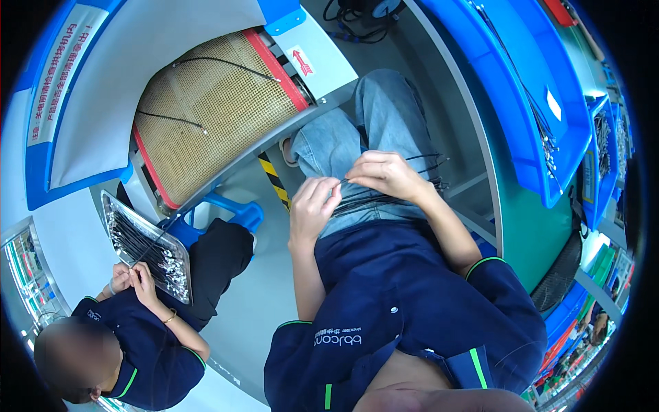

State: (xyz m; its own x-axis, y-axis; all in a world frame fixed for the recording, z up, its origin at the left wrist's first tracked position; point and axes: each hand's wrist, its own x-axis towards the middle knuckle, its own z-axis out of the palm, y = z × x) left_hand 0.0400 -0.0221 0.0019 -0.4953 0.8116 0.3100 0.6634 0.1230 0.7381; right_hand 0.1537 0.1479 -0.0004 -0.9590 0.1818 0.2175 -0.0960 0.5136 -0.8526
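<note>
Above my lap, my left hand (314, 207) and my right hand (388, 174) nearly meet, fingertips pinched together. Between them runs a thin black cable (342, 181); its tip is too small to make out. Both hands are closed on it. Across my jeans, under and beside the hands, lies a loose bundle of black cables (362, 201). Several of their ends stick out to the right, past my right wrist.
At left, two black cables lie on a mesh conveyor belt (206, 89) with red edges. Below it, a co-worker's hands (134, 278) work over a metal tray (187, 275) of cables. To my right, a blue bin (508, 89) with cables stands on a green table (525, 220).
</note>
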